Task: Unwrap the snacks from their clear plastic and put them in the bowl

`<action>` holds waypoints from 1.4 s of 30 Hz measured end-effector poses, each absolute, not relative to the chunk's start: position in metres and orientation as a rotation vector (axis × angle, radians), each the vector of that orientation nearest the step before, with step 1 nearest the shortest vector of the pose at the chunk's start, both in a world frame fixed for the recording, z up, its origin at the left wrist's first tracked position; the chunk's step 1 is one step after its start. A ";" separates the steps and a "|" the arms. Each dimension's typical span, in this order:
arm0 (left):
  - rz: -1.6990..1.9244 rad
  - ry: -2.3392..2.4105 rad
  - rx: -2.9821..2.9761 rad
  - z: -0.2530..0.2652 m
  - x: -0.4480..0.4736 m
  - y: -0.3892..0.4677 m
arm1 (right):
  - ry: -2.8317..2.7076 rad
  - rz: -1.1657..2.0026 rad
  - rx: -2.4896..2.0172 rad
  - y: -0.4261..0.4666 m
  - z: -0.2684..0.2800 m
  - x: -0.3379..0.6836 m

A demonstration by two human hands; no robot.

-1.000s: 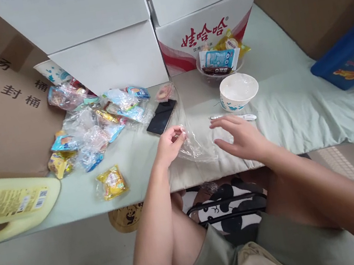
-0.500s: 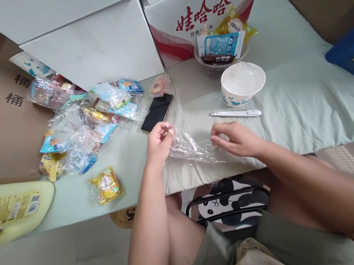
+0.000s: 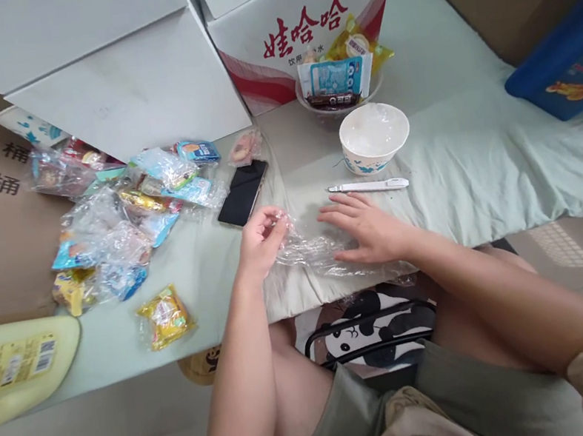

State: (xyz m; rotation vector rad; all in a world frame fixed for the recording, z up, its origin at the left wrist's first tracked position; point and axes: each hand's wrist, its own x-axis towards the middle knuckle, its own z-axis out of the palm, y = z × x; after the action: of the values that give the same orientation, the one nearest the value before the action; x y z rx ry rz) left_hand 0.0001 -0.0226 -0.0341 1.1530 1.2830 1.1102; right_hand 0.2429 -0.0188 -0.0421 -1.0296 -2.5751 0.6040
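Note:
A crumpled clear plastic bag (image 3: 311, 250) lies across the cloth near the front edge. My left hand (image 3: 265, 241) pinches its left end between thumb and fingers. My right hand (image 3: 364, 228) is over the bag's right part with the fingers spread, palm down; whether it presses on the plastic I cannot tell. Just beyond the right hand is a white utility knife (image 3: 368, 186). A white paper bowl (image 3: 375, 139) with a blue pattern stands behind the knife. Close to my left hand lies a black phone (image 3: 243, 193).
Several wrapped snacks (image 3: 116, 219) are heaped at the left, with a yellow packet (image 3: 167, 316) nearer the edge. A clear bowl (image 3: 328, 115) of packets stands before a white carton (image 3: 244, 76). A yellow jug (image 3: 18, 364) is at far left, a blue container (image 3: 563, 65) at right.
My right hand has opened, its fingers spreading out from a curled pose over the bag. The left hand keeps its pinch. The whole view has shifted slightly.

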 end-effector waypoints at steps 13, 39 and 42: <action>1.380 1.259 0.970 -0.028 -0.007 -0.022 | -2.447 0.891 -1.120 -0.014 -0.028 0.218; 0.920 1.340 1.113 -0.044 0.010 -0.029 | -1.566 1.872 -1.127 -0.014 -0.022 0.216; 0.901 1.237 1.184 -0.044 0.013 -0.031 | -1.666 1.866 -1.148 -0.014 -0.026 0.214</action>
State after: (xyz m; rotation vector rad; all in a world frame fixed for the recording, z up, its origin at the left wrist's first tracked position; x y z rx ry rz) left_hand 0.0135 -0.0311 -0.0444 1.1842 1.2372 0.9012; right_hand 0.2145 -0.0143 -0.0260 -1.1476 -1.6662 1.8665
